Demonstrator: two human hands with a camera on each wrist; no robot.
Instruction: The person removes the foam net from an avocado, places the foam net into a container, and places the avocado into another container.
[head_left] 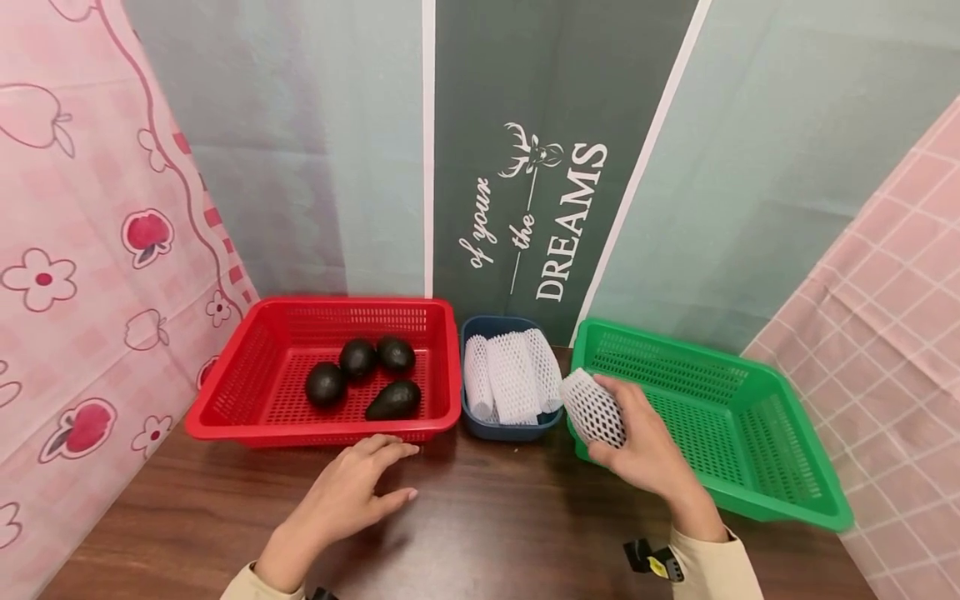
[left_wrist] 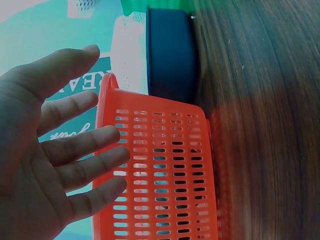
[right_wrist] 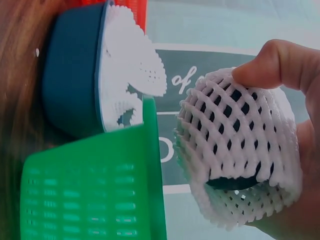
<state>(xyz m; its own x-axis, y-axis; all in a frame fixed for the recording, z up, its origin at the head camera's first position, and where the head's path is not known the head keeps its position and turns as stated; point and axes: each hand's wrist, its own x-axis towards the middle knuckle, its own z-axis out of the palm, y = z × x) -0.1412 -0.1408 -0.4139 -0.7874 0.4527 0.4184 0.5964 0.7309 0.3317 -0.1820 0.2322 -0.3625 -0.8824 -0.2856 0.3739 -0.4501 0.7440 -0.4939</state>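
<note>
My right hand (head_left: pixel 647 442) grips an avocado in a white foam net sleeve (head_left: pixel 592 408) above the near left corner of the green basket (head_left: pixel 705 433). Dark skin shows through the mesh and at the sleeve's open end in the right wrist view, where the thumb lies on the foam net (right_wrist: pixel 235 135). My left hand (head_left: pixel 348 492) hovers in front of the red basket (head_left: pixel 322 429), fingers spread and nothing held. Several dark avocados (head_left: pixel 395 401) lie in the red basket. Between the baskets, a blue bin (head_left: pixel 512 432) holds several white foam net sleeves (head_left: pixel 513 375).
A brown wooden table (head_left: pixel 465 525) carries the baskets and the bin. Behind them hangs a green-grey cloth (head_left: pixel 517 75) with printed words. Pink patterned cloth (head_left: pixel 82 275) closes the left side, and pink checked cloth (head_left: pixel 892 333) the right.
</note>
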